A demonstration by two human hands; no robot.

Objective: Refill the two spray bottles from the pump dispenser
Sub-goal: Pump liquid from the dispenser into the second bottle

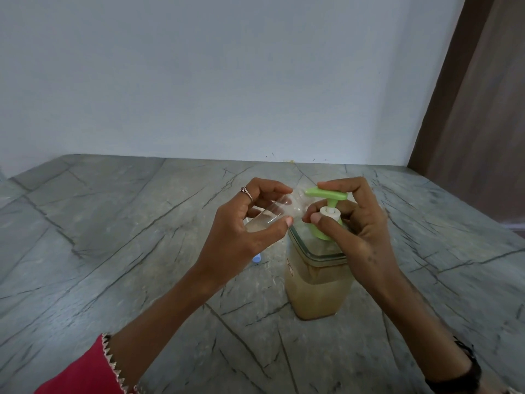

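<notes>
Head view: left hand gripping tilted clear spray bottle, seemingly near-empty; right hand pinching half-full tan-liquid pump dispenser neck.

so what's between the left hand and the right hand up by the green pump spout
In the head view, the neck end of the clear spray bottle, tilted in the left hand, meets the green spout tip. The right hand holds the pump.

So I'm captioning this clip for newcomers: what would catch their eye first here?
The bright green pump head atop a square dispenser of tan liquid stands out at centre, on the grey veined stone counter. The left hand holds a clear small bottle tilted to the spout, while the right hand grips the pump.
</notes>
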